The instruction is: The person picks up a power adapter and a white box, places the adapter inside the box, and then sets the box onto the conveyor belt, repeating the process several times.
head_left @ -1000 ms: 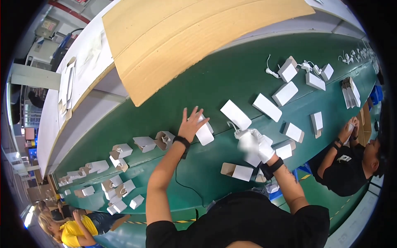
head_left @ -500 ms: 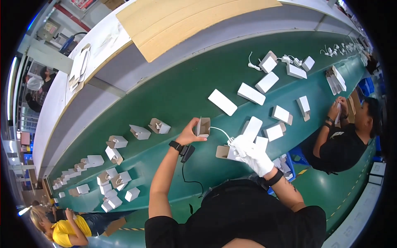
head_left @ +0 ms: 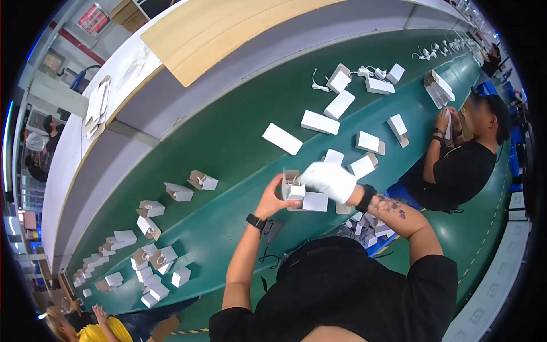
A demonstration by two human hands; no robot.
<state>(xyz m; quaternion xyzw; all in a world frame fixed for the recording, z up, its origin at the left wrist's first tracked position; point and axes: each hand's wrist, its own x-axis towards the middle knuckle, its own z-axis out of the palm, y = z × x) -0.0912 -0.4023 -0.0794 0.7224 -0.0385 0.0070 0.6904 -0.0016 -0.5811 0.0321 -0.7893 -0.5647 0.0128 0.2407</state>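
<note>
L hand (head_left: 270,200) clamps open box (head_left: 289,177) w/ fingers; R hand (head_left: 326,179) apparently loading — grip unclear; next needs steady aim.

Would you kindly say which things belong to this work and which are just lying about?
Seemingly in the job:
open white box, in the left hand
gloved right hand, at that box
other white boxes
white cables

Seemingly lying about:
tan cardboard sheet
flat card pieces

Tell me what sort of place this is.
Probably a factory packing line: a long green work surface carries many small white boxes, white cables are heaped toward its far right end, and a co-worker in black is beside it.
</note>
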